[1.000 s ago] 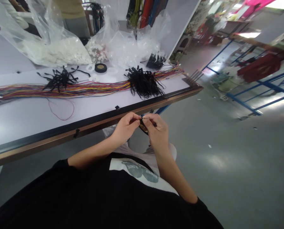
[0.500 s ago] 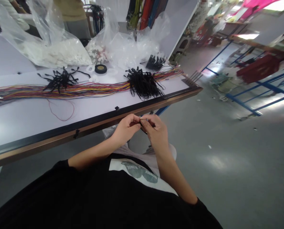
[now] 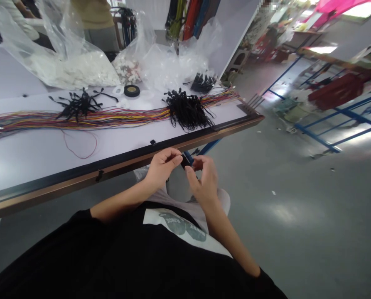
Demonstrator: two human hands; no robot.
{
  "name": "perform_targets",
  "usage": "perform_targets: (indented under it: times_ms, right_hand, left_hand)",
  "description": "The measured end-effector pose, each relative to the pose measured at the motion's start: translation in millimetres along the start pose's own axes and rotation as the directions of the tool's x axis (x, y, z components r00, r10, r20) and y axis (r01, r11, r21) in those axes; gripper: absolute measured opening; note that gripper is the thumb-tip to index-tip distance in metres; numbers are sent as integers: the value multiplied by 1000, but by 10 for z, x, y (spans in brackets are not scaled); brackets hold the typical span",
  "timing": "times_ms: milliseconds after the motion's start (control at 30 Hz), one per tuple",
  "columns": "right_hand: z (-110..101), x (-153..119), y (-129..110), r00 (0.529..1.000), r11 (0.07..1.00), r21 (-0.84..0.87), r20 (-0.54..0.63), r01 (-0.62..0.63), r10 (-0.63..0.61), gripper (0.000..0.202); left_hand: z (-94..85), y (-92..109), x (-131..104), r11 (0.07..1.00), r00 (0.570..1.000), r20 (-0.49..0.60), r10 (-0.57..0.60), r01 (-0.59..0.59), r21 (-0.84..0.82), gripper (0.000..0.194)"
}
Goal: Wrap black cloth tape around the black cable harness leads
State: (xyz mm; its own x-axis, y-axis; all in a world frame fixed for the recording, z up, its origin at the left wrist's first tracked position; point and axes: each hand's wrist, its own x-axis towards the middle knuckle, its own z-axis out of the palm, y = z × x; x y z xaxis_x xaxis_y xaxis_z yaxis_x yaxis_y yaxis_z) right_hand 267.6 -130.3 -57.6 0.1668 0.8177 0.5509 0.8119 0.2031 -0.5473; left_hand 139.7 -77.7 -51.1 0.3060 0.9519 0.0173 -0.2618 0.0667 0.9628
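Note:
In front of my body, just off the table's front edge, my left hand (image 3: 163, 168) pinches a small black piece (image 3: 185, 162) between thumb and forefinger. The piece sticks out to the right of the fingertips; its exact kind is too small to make out. My right hand (image 3: 204, 176) is at its other end, thumb tip by the piece and forefinger apart from the thumb. On the table, the nearest things are a dense pile of black looped leads (image 3: 188, 110) and a long bundle of coloured wires (image 3: 126, 118).
A smaller black lead pile (image 3: 79, 104) lies on the wires, near a roll of black tape (image 3: 131, 90). Clear bags of white parts (image 3: 76, 68) stand along the back. The table's brown edge (image 3: 126, 169) runs before me. A person (image 3: 98, 20) stands beyond.
My right hand has drawn slightly down and away from my left, its fingers spreading. The black piece between them now shows. My left hand has hardly moved.

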Motion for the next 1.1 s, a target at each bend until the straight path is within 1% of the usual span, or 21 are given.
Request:
perform_targets:
  times_ms: [100,133,200,267,367,400,433,467,533,567,600,633,667,733,767,833,900,933,1000,1033,1100]
  right_hand:
    - [-46,32,16,990,998,-56,135,36,-28,22]
    - [-58,54,17,987,994,-74,146,75,-64,23]
    - [-62,96,25,982,980,-107,99,169,-159,24]
    - [-31,124,49,967,958,-132,17,255,-255,23]
    - [76,136,115,934,937,-93,-99,336,-345,23]
    - [117,134,139,924,933,-40,-128,358,-360,23]
    - [154,130,160,921,929,37,-148,369,-360,23]
    - [182,124,178,928,923,134,-153,361,-341,23]
    - [201,107,201,963,900,343,-105,270,-249,23]
    - [191,97,206,980,880,433,-52,194,-191,23]
    - [170,89,207,989,853,509,17,115,-144,22]
    - [145,81,206,989,818,573,89,43,-114,21]
    - [118,74,201,982,780,625,157,-18,-103,20]
    - [81,61,182,971,700,706,226,-107,-80,17]
    - [74,54,170,974,659,740,221,-138,-44,14]
    - [71,47,142,979,589,783,183,-198,86,11]
    - [60,51,119,967,573,780,170,-249,190,14]
    - [45,58,108,963,604,752,169,-264,211,15]
    - [2,75,85,973,745,625,124,-231,197,12]
    - [-19,81,70,983,830,528,72,-179,167,10]
    - [-38,81,30,995,946,317,-46,-69,88,8]
  left_hand:
    - [-10,66,-46,985,994,52,93,-100,140,8]
    - [-11,78,-57,980,991,73,110,-120,158,9]
    - [-11,80,-63,983,989,108,100,-115,144,7]
    - [-14,57,-51,997,991,128,39,-47,57,5]
    - [-33,13,-5,978,982,154,-108,133,-160,23]
    - [-43,1,14,949,963,198,-180,223,-221,24]
    - [-54,-8,31,907,928,263,-263,331,-260,23]
    - [-65,-15,47,851,874,339,-348,447,-277,23]
    - [-80,-30,66,726,747,463,-477,631,-271,25]
    - [-81,-40,69,682,707,490,-509,679,-272,25]
    - [-76,-52,67,659,694,499,-519,696,-284,23]
    - [-64,-67,60,659,707,490,-509,687,-306,20]
    - [-47,-83,50,674,732,474,-489,662,-327,19]
    - [-10,-112,27,724,800,420,-429,582,-370,20]
    - [4,-120,16,752,834,386,-395,535,-386,21]
    - [2,-116,6,810,894,330,-304,425,-403,20]
    - [-42,-81,17,874,913,359,-195,328,-360,18]
    - [-74,-55,30,906,906,398,-144,282,-314,17]
    - [-134,0,64,967,885,457,-85,184,-177,18]
    - [-153,21,81,988,892,446,-76,129,-89,20]
    - [-158,40,105,994,937,347,-46,8,111,19]
